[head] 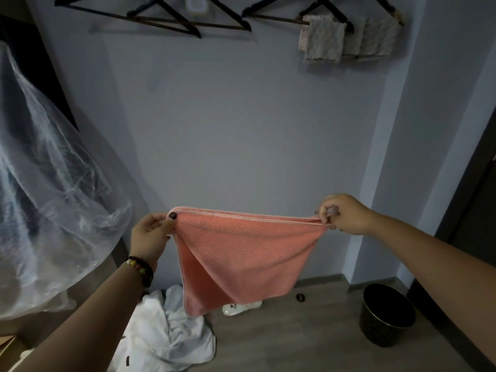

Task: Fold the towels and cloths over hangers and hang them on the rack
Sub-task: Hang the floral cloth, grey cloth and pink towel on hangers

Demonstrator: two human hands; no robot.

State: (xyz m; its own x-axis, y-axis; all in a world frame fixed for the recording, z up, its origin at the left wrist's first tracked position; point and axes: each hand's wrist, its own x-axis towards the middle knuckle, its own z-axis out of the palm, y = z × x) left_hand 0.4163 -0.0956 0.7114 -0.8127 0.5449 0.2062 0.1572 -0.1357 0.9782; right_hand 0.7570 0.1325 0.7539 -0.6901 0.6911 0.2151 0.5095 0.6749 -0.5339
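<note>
A salmon-pink towel [241, 253] hangs folded in front of me, its top edge stretched level. My left hand [150, 234] pinches the left top corner and my right hand [341, 214] pinches the right top corner. Its lower end droops to a point above the floor. Above, empty dark hangers [150, 20] hang at the top left. Another dark hanger [335, 14] at the top right carries small pale cloths [346, 38]. The rack itself is out of view.
White towels [171, 334] lie crumpled on the wooden floor below the pink towel. A dark waste bin [386, 315] stands at the right by the wall. A large clear plastic cover [45, 183] bulges on the left. A dark door frame [477, 167] edges the right.
</note>
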